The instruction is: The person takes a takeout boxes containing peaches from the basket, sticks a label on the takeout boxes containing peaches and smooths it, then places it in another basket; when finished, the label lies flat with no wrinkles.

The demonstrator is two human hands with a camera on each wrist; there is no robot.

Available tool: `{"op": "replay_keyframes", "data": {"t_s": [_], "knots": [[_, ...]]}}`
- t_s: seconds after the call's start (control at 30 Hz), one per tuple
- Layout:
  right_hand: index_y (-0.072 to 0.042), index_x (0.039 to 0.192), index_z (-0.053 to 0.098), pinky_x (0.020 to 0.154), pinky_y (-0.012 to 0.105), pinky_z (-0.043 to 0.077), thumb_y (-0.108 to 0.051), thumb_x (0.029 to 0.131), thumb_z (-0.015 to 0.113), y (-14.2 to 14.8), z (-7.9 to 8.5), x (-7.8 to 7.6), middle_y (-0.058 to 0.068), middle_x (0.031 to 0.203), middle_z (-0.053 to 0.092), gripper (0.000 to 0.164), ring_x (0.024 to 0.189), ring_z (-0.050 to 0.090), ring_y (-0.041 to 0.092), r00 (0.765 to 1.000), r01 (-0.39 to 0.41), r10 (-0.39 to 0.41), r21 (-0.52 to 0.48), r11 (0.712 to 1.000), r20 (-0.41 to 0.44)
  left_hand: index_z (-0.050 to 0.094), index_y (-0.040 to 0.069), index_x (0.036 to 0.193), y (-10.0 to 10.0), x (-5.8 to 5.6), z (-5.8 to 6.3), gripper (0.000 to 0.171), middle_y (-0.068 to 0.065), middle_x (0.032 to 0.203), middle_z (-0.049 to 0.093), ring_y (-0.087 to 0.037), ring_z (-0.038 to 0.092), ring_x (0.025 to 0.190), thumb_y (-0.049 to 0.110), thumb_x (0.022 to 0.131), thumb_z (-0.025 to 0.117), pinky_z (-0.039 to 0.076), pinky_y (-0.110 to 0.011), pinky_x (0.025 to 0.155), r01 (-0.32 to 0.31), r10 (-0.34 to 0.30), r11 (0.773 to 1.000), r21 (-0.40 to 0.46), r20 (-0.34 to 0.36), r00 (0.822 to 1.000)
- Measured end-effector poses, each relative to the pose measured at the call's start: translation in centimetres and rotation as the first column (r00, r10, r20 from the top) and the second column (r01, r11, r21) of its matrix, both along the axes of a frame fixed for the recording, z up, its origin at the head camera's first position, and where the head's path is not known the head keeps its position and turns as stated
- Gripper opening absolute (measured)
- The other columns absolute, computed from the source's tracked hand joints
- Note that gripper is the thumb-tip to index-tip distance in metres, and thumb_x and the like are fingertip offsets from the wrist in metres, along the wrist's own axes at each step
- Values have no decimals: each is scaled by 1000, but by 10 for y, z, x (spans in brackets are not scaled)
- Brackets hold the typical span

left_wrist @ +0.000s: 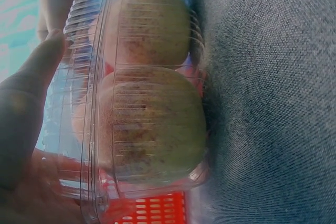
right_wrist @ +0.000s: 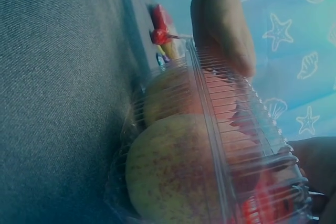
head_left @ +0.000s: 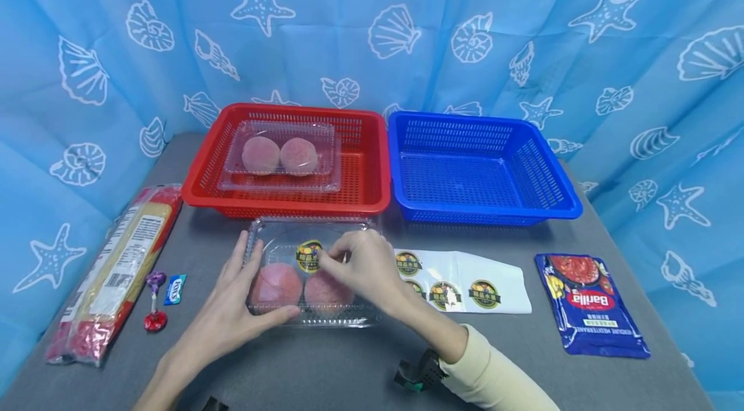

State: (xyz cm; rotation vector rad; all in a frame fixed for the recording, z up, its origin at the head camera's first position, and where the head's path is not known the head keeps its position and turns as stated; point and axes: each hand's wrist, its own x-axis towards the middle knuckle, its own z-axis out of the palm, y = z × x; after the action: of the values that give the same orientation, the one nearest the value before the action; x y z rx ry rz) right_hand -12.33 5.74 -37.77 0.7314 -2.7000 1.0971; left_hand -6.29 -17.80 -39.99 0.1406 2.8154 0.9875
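Clear box (head_left: 285,236) w/ 2 peaches (head_left: 276,286) is on the grey table (head_left: 325,372) right in front of me. Clock below is centred on it, 12 = away from me.

My L hand (head_left: 235,291), fingers spread, rests on its 9 o'clock end, thumb along the near edge. R hand (head_left: 367,265): bent fingers + thumb pinch the R edge of a round sticker (head_left: 308,257) over the lid; can't tell how much is stuck down. That hand hides part of the lid & the R peach.

Red basket (head_left: 285,204) blocks 12, v. close; can't tell if it touches. In it, 2nd clear box (head_left: 279,179) w/ 2 more fruits (head_left: 299,156). Blue basket (head_left: 482,210) abt 2.

Sticker sheet (head_left: 447,265) at 3, L end under my R forearm. Barilla pouch (head_left: 591,304) also abt 3, well off. At 9: red lollipop (head_left: 155,320), purple lollipop (head_left: 155,278), small blue packet (head_left: 174,289), then long plastic pack (head_left: 119,269) farther out.
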Motion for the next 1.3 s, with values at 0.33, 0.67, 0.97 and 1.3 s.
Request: {"op": "replay_keyframes", "data": {"t_s": [0.33,0.67,0.97,1.3], "knots": [[-17,82,83,52,15,43,-27,85,81,-1,0,2,-4,74,75,10,58,54,1,994,26,-10,148,989,-110,11,9,164,-1,1,-2,125,-14,173,-13,-56,11,154,68,77,78,26,-80,110,5,-5,1000,9,-16,1000],[-18,86,83,54,19,50,-37,84,83,-1,1,5,-4,71,69,19,61,56,6,968,76,-9,260,962,-250,9,10,165,-1,1,-1,125,-14,173,-14,-56,9,154,68,78,77,25,-80,111,8,-8,1000,15,8,1000],[-18,105,81,86,26,54,-9,85,77,-7,-3,5,-2,97,73,22,96,61,15,844,-90,243,322,943,-478,9,12,165,-2,1,0,125,-17,173,-11,-56,10,154,69,78,77,26,-81,110,14,-14,1000,12,12,1000],[-16,121,77,77,22,50,-11,89,73,-12,-4,4,-2,101,71,33,90,57,12,898,-146,280,371,917,-340,7,13,165,-2,0,0,124,-16,173,-13,-57,8,154,68,78,77,24,-82,109,14,-15,1000,28,19,1000]]}}
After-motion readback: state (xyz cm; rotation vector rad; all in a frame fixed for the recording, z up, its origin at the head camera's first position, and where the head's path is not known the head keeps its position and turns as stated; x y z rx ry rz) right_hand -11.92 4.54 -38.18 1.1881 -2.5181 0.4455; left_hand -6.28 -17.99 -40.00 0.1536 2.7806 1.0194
